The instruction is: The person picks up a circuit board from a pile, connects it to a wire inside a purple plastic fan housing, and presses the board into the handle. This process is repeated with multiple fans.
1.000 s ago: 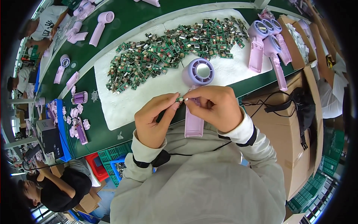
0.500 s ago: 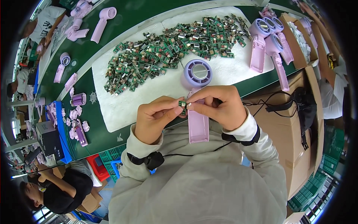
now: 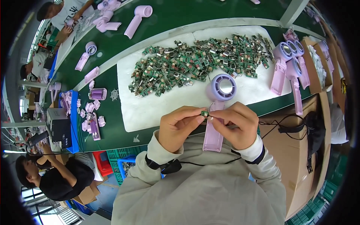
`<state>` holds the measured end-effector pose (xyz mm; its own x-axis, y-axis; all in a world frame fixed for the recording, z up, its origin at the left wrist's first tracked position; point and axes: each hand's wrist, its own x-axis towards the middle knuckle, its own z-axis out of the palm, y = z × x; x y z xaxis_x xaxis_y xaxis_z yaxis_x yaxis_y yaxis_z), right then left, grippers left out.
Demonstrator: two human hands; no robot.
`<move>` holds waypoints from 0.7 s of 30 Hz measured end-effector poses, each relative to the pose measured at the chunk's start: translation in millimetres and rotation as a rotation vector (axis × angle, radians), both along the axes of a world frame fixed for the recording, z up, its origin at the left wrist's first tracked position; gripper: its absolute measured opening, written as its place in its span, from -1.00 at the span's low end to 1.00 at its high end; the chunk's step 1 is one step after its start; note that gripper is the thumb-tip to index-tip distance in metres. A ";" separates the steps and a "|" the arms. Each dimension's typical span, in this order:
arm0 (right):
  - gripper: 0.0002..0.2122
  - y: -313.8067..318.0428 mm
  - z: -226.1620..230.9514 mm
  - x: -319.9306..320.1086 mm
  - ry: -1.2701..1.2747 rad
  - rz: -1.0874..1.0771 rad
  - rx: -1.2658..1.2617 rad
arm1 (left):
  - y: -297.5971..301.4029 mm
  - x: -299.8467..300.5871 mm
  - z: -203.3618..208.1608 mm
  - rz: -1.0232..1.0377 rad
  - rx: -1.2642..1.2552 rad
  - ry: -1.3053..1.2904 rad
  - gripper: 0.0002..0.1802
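From my remote seat I am seeing a small rectangular green circuit board (image 3: 204, 113) showing pale flecks at the dial's centre. Towards two, a round-headed plastic handheld fan (image 3: 214, 92) is pairing lilac-purple with pale pink around a silvery disc (image 3: 226, 86). Towards twelve, a heap of little circuit boards (image 3: 198, 60) is speckling green, black, white and red over a white foam sheet (image 3: 146, 112). Between ten and eleven, a co-worker's white shirt (image 3: 64, 15) is bearing a black hand-shaped print.

Free white slab (image 3: 146, 114) left of fan (image 3: 221, 88), heaped circuit boards (image 3: 198, 60) beyond
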<state>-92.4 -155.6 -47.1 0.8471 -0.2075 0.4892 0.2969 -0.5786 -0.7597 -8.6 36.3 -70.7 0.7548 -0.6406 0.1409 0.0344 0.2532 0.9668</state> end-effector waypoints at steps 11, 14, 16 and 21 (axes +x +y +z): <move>-0.83 -4.9 14.3 5.0 0.088 0.105 -0.009 | -1.1 -14.4 1.6 0.210 0.140 -0.159 -0.69; -0.83 -1.5 15.2 4.0 0.174 0.060 0.048 | -4.8 -17.5 3.4 0.225 0.139 -0.143 -0.69; -0.82 3.1 12.0 9.4 0.100 -0.014 0.041 | -7.7 -15.0 3.5 0.248 0.083 -0.112 -0.69; -0.83 11.7 3.7 14.0 0.024 -0.113 0.020 | -10.8 -15.8 0.8 0.281 0.088 -0.090 -0.68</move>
